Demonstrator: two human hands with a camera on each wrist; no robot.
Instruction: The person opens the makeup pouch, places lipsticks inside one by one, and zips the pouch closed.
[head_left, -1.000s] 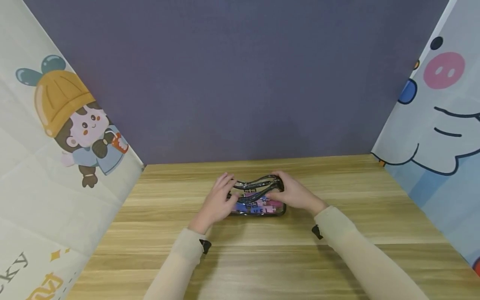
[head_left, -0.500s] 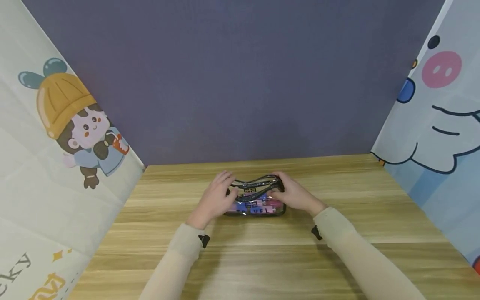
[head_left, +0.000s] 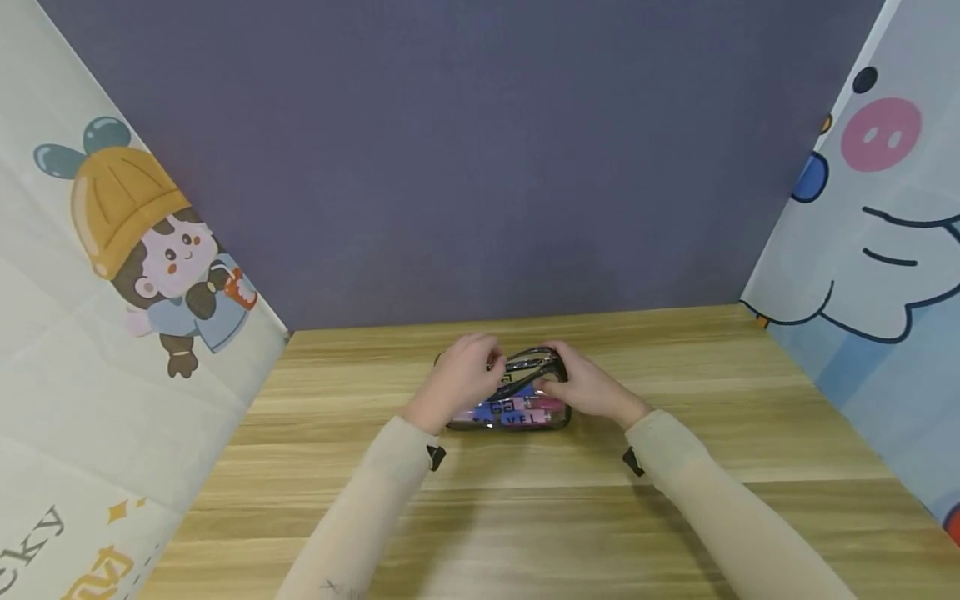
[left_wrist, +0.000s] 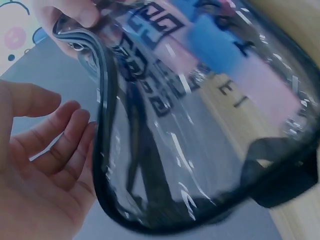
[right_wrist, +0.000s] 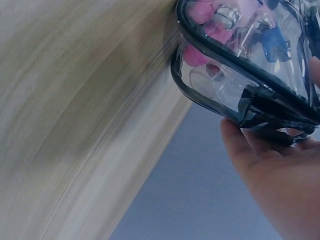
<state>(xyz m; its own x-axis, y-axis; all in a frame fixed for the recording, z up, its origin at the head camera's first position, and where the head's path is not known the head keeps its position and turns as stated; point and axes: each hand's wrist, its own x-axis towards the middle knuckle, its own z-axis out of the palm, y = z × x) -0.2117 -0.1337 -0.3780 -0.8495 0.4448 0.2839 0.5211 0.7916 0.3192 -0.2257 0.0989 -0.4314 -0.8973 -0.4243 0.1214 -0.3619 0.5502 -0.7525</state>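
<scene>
A clear zip pouch point(head_left: 516, 408) with black trim and dark lettering lies on the table, its top gaping. Pink and blue items point(left_wrist: 215, 45) show through its plastic; they look like small bottles. My right hand point(head_left: 588, 385) grips the pouch's right end, thumb on the near side of the mouth. In the right wrist view, that hand's fingers point(right_wrist: 235, 137) bear against the black end tab. Over the left part of the opening is my left hand point(head_left: 461, 375), fingers bent. The left wrist view shows its thumb and fingertips point(left_wrist: 72, 107) slightly apart beside the zipper edge, with nothing visible between them.
The wood-grain table point(head_left: 525, 517) ends at a dark grey-purple panel point(head_left: 480, 167) behind the pouch. Printed cartoon cloths flank it, one with a child in a yellow hat point(head_left: 127, 208) and one with a pink snout point(head_left: 881, 133).
My left hand has left the pouch's left end and moved right, over the opening, with its fingers bending. The right hand keeps its grip, and the pouch stays in place.
</scene>
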